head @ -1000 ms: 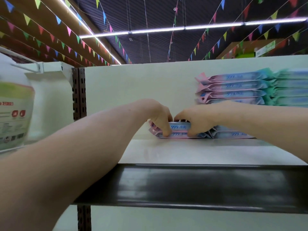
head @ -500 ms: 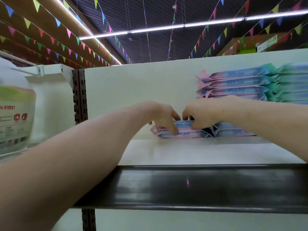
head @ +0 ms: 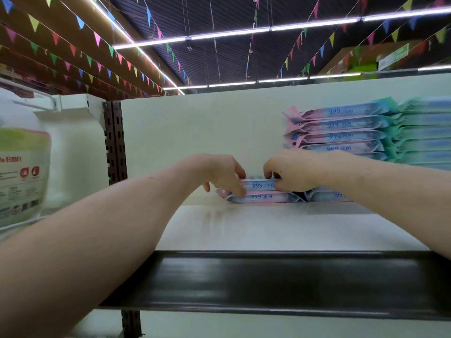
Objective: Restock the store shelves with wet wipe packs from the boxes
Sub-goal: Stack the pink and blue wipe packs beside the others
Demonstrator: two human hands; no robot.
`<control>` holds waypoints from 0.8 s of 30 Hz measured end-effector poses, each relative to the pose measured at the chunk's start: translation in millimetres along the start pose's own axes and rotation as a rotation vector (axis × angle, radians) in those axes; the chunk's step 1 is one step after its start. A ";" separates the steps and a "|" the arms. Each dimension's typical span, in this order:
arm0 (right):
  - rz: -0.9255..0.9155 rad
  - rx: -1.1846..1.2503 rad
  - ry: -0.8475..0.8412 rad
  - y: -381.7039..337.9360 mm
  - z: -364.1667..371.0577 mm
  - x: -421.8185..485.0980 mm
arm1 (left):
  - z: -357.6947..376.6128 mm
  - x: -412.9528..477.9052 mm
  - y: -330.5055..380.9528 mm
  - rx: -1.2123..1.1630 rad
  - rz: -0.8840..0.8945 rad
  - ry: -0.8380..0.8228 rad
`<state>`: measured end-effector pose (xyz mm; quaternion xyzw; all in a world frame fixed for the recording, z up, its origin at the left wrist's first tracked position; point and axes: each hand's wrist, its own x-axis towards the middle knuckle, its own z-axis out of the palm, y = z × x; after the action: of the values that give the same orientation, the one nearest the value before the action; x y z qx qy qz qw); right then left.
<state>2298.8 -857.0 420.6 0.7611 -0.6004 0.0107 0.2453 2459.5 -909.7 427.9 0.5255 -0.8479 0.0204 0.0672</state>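
Two pink-and-blue wet wipe packs [head: 261, 191] lie stacked flat at the back of the white shelf [head: 268, 230]. My left hand [head: 219, 174] grips the left end of the top pack, fingers curled over its edge. My right hand [head: 290, 172] grips the right end of the same pack. Another low pack [head: 327, 196] lies just right of them, partly behind my right wrist. A taller stack of wipe packs [head: 341, 129] rises behind my right hand against the back panel.
The shelf's dark front rail [head: 268, 281] runs across below my arms. A brown slotted upright [head: 114, 142] divides off the left bay, where a large white jug with a green label [head: 22, 167] stands. Teal packs [head: 424, 132] stack at far right.
Both hands stay on the top pack; they have shifted slightly and the view has tilted a little, with the packs settled against the back panel.
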 end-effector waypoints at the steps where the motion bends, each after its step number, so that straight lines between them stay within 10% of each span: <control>1: 0.001 0.018 0.008 1.4 0.1 -1.5 | 0.7 0.3 -0.3 0.009 0.005 0.006; 24: -0.016 -0.080 0.042 -10.1 2.1 -13.4 | 5.9 -4.4 16.7 0.316 -0.022 0.096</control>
<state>2303.8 -844.0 411.0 0.7551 -0.5890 0.0007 0.2880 2446.0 -898.9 422.1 0.5372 -0.8241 0.1778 0.0244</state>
